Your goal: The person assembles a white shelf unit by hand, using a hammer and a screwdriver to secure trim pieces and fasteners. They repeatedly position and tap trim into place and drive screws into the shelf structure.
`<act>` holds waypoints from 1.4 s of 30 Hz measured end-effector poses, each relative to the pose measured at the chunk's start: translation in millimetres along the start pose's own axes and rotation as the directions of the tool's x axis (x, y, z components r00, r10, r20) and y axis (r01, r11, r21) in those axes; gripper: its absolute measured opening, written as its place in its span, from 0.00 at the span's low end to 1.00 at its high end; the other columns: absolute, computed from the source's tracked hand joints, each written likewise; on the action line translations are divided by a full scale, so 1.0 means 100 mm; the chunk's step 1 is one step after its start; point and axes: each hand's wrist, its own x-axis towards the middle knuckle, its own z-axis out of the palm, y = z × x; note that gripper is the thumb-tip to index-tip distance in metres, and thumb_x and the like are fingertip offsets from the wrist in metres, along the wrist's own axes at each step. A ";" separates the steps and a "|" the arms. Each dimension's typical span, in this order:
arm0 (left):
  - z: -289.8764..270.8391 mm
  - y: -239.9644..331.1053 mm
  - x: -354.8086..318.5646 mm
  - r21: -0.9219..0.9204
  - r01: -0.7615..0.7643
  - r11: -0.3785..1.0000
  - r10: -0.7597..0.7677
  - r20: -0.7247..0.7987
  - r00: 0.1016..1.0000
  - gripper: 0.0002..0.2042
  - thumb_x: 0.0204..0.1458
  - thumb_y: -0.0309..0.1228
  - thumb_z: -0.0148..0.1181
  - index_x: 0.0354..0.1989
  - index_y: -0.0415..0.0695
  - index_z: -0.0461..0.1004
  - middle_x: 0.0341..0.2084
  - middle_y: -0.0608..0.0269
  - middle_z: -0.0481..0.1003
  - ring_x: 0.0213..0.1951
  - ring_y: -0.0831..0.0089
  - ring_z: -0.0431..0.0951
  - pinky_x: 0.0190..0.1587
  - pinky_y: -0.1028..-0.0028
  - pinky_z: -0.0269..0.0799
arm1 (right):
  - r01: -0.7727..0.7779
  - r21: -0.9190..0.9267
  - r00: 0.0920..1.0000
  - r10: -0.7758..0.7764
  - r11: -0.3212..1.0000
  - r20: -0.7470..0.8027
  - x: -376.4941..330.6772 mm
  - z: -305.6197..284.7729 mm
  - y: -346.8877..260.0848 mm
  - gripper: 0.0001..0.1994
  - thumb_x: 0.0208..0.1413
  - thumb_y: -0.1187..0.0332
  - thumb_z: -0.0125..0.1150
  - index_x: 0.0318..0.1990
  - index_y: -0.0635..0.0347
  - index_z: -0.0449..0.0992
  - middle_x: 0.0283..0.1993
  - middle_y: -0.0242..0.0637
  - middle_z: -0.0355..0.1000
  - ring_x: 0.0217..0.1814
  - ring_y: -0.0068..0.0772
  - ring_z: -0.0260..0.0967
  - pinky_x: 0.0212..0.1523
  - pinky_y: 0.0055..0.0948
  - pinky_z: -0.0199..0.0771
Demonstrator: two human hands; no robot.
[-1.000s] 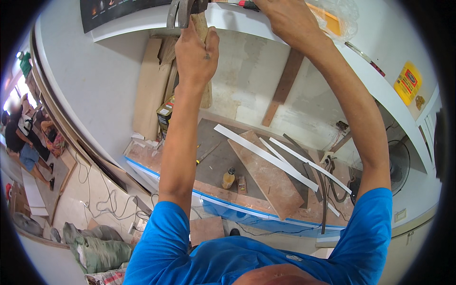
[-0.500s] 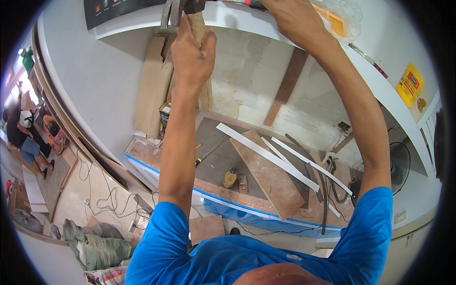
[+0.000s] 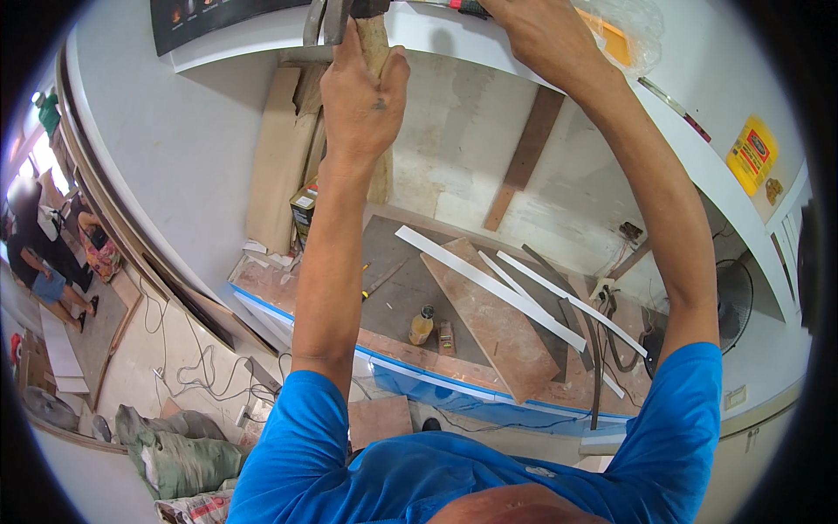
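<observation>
My left hand (image 3: 362,109) is raised at the top of the view, wrapped round the wooden handle of a claw hammer (image 3: 375,45). The hammer's dark metal head lies near the top edge, partly cut off. Beside it on the right, my right hand (image 3: 552,44) is closed on a tool with a red-and-black handle (image 3: 471,7); a thin metal part runs left from it along the edge of the white shelf (image 3: 445,35). The tool's kind is hard to make out, and the right fingers are partly out of view.
Below, a countertop (image 3: 393,345) carries a brown board (image 3: 489,314), white strips (image 3: 489,284) and a small bottle (image 3: 422,325). A fan (image 3: 735,306) stands at right. Cables (image 3: 205,371) and sacks (image 3: 175,454) lie on the floor at left; people (image 3: 44,253) are beyond.
My left hand has shifted slightly right with the hammer, closer to the other tool. My right hand has hardly moved. A person at far left has changed posture.
</observation>
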 end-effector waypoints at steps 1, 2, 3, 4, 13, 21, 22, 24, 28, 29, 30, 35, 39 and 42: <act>0.01 0.03 0.00 -0.020 0.023 1.000 -0.022 0.011 1.000 0.24 0.61 0.29 0.62 0.61 0.29 0.65 0.32 0.42 0.79 0.33 0.47 0.81 0.37 0.61 0.77 | 0.005 0.007 1.000 -0.005 1.000 -0.023 -0.01 0.01 0.01 0.13 0.60 0.76 0.51 0.44 0.64 0.82 0.35 0.50 0.82 0.43 0.49 0.80 0.56 0.47 0.66; 0.03 0.04 -0.01 -0.037 0.038 0.999 -0.038 0.023 0.999 0.25 0.60 0.29 0.62 0.62 0.29 0.64 0.34 0.37 0.79 0.36 0.40 0.81 0.41 0.57 0.78 | 0.011 0.014 0.999 -0.010 1.000 -0.046 -0.02 0.02 0.02 0.13 0.60 0.76 0.51 0.44 0.64 0.82 0.35 0.50 0.82 0.43 0.49 0.80 0.56 0.47 0.66; 0.04 0.04 -0.01 -0.053 0.055 0.997 -0.053 0.034 0.998 0.26 0.60 0.28 0.62 0.63 0.28 0.63 0.36 0.32 0.80 0.40 0.34 0.82 0.44 0.54 0.78 | 0.002 0.022 0.999 -0.001 1.000 -0.039 -0.03 0.01 0.02 0.13 0.60 0.76 0.51 0.44 0.64 0.83 0.35 0.50 0.82 0.43 0.49 0.80 0.56 0.46 0.67; 0.05 0.03 -0.01 -0.059 0.062 0.996 -0.060 0.043 0.997 0.26 0.60 0.28 0.62 0.63 0.29 0.62 0.36 0.33 0.80 0.40 0.33 0.81 0.44 0.54 0.78 | -0.005 0.032 0.999 0.006 0.999 -0.037 -0.02 0.01 0.01 0.13 0.60 0.76 0.51 0.44 0.64 0.83 0.35 0.50 0.82 0.43 0.49 0.80 0.56 0.46 0.67; 0.13 0.00 0.00 0.065 0.009 0.998 -0.009 0.001 1.000 0.27 0.60 0.32 0.63 0.64 0.30 0.65 0.39 0.36 0.81 0.40 0.41 0.84 0.46 0.57 0.79 | 0.010 0.041 0.999 -0.008 0.999 -0.048 -0.03 0.01 0.05 0.12 0.61 0.74 0.51 0.42 0.62 0.82 0.35 0.50 0.81 0.43 0.49 0.80 0.56 0.46 0.67; 0.12 -0.06 0.01 -0.002 0.040 0.999 -0.040 0.004 0.999 0.23 0.61 0.30 0.63 0.61 0.31 0.66 0.28 0.51 0.80 0.22 0.66 0.82 0.27 0.69 0.77 | 0.029 0.017 0.999 -0.029 0.999 -0.026 -0.03 0.05 0.07 0.12 0.61 0.74 0.51 0.43 0.62 0.82 0.35 0.50 0.81 0.43 0.49 0.80 0.57 0.46 0.66; 0.11 -0.09 0.03 0.004 0.018 1.000 -0.018 0.003 1.000 0.23 0.61 0.30 0.63 0.61 0.31 0.66 0.26 0.54 0.79 0.20 0.69 0.80 0.25 0.70 0.76 | 0.027 0.025 0.999 -0.026 0.999 -0.024 -0.02 0.03 0.06 0.12 0.61 0.74 0.51 0.44 0.62 0.82 0.36 0.50 0.81 0.43 0.49 0.80 0.57 0.46 0.66; 0.08 -0.11 0.02 0.022 0.009 1.000 -0.009 0.008 1.000 0.23 0.60 0.29 0.62 0.61 0.32 0.66 0.24 0.58 0.77 0.18 0.72 0.79 0.23 0.71 0.74 | 0.032 0.046 0.999 -0.030 0.998 -0.039 -0.02 0.02 0.04 0.13 0.61 0.74 0.50 0.45 0.62 0.82 0.36 0.50 0.81 0.44 0.49 0.80 0.57 0.46 0.66; 0.07 -0.11 -0.01 0.046 0.014 0.999 -0.015 0.019 1.000 0.22 0.60 0.28 0.62 0.60 0.33 0.66 0.23 0.59 0.77 0.18 0.72 0.78 0.24 0.72 0.75 | 0.035 0.011 0.999 -0.035 0.999 -0.035 -0.02 0.05 0.09 0.15 0.60 0.75 0.50 0.48 0.60 0.83 0.37 0.49 0.82 0.45 0.49 0.81 0.58 0.46 0.66; 0.07 -0.11 -0.01 0.045 0.015 0.999 -0.016 0.018 1.000 0.22 0.60 0.28 0.62 0.60 0.33 0.66 0.23 0.59 0.77 0.18 0.73 0.78 0.24 0.72 0.75 | 0.032 -0.015 0.999 -0.032 0.999 -0.018 -0.02 0.06 0.10 0.16 0.60 0.75 0.50 0.49 0.59 0.83 0.37 0.49 0.82 0.46 0.49 0.81 0.58 0.46 0.66; 0.06 -0.10 -0.02 0.044 0.015 0.999 -0.016 0.018 1.000 0.22 0.60 0.28 0.62 0.60 0.32 0.66 0.24 0.59 0.77 0.18 0.73 0.78 0.24 0.72 0.75 | 0.030 0.013 0.999 -0.030 0.999 -0.029 -0.04 0.05 0.11 0.16 0.60 0.75 0.50 0.50 0.59 0.83 0.37 0.49 0.82 0.46 0.49 0.81 0.58 0.46 0.66; 0.10 -0.07 -0.03 0.018 0.045 0.999 -0.045 0.002 0.999 0.22 0.60 0.28 0.62 0.59 0.32 0.67 0.24 0.59 0.77 0.18 0.73 0.78 0.23 0.73 0.74 | 0.029 0.058 0.999 -0.027 0.998 -0.041 -0.09 0.00 0.14 0.17 0.60 0.75 0.49 0.51 0.57 0.83 0.38 0.49 0.82 0.45 0.49 0.81 0.59 0.46 0.66; 0.12 -0.01 0.02 -0.054 0.054 0.997 -0.054 0.001 0.999 0.19 0.60 0.28 0.63 0.57 0.33 0.67 0.23 0.59 0.76 0.17 0.74 0.77 0.23 0.73 0.73 | 0.001 0.068 1.000 0.001 0.998 -0.023 -0.07 -0.04 0.12 0.17 0.61 0.75 0.49 0.51 0.57 0.83 0.37 0.49 0.82 0.45 0.49 0.81 0.59 0.47 0.66; 0.15 0.01 0.05 -0.063 0.038 0.997 -0.038 -0.009 0.999 0.18 0.60 0.28 0.63 0.55 0.33 0.68 0.22 0.60 0.76 0.18 0.74 0.77 0.23 0.73 0.73 | 0.004 0.035 1.000 -0.004 0.999 -0.008 -0.08 -0.03 0.11 0.16 0.62 0.74 0.49 0.50 0.58 0.83 0.37 0.50 0.82 0.44 0.48 0.81 0.58 0.47 0.66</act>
